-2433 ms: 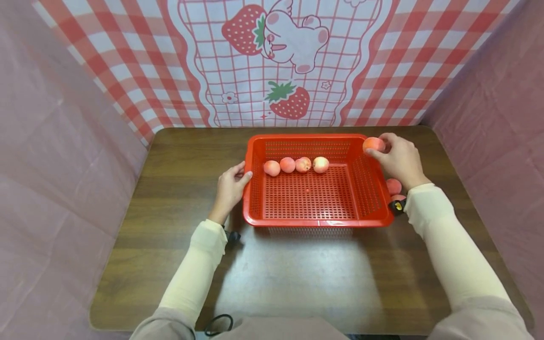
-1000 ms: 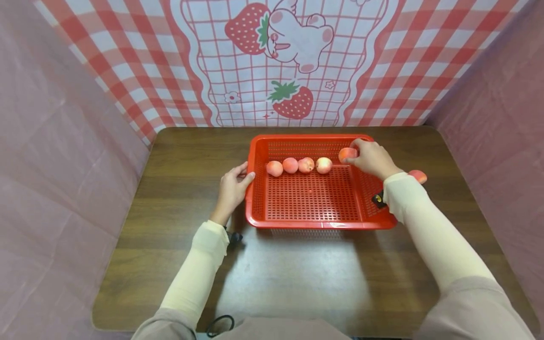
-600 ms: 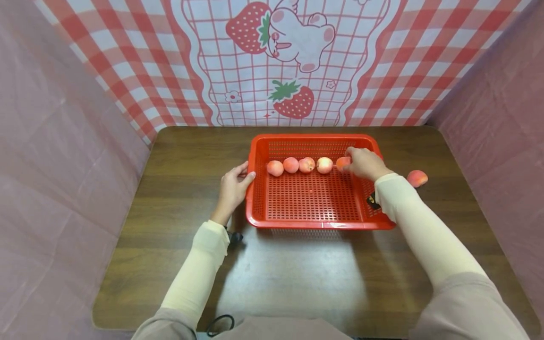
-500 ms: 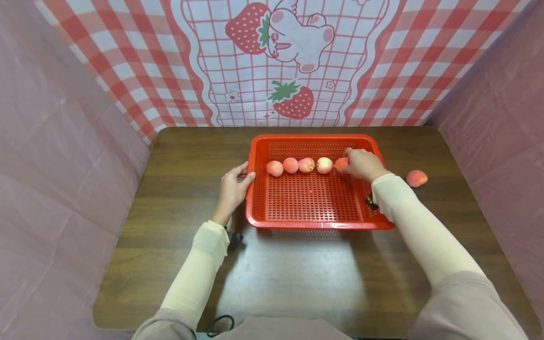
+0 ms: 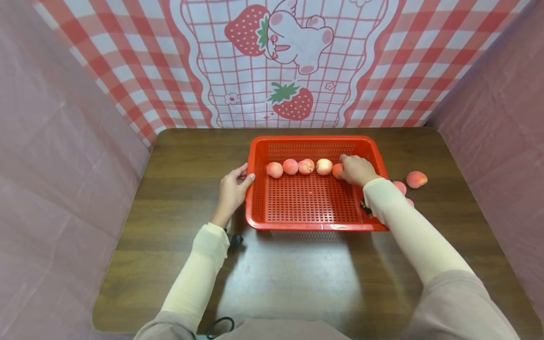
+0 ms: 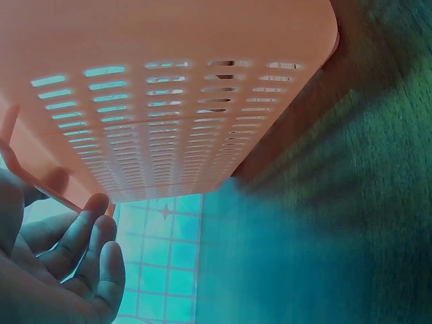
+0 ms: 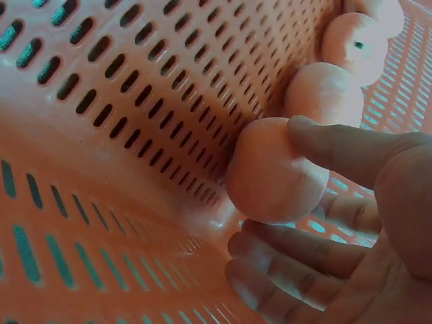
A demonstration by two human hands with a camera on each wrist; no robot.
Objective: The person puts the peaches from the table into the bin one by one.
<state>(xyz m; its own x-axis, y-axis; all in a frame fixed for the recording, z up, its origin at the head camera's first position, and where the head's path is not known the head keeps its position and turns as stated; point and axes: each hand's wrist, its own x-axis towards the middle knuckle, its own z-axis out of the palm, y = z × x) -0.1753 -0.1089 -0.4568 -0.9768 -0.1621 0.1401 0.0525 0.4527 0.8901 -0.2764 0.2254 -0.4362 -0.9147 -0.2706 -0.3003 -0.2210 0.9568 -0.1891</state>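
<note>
A red perforated plastic basket (image 5: 314, 227) rests on the table. My left hand (image 5: 231, 191) holds its left rim, thumb on top and fingers (image 6: 81, 229) along the outside. Inside, at the right end of a row along the far wall, my right hand (image 5: 357, 170) holds a peach (image 7: 273, 172). In the right wrist view its thumb lies on the peach and the other fingers curve around the near side. Several more peaches (image 5: 291, 166) stretch leftward in that row; the nearest one (image 5: 324, 166) is pale yellow. Part of the held peach is hidden by the hand in the head view.
Right of the basket, a peach (image 5: 416, 179) lies on the wooden table (image 5: 178, 212), with others (image 5: 399, 187) partly hidden by the right sleeve. A checked strawberry-print cloth (image 5: 280, 66) hangs behind the table. A black cable loop (image 5: 220, 326) lies at the front edge.
My right hand has carried a peach from above the basket's right rim down into it, then left toward the row. Peaches behind the right sleeve have come into view. My left hand stays put.
</note>
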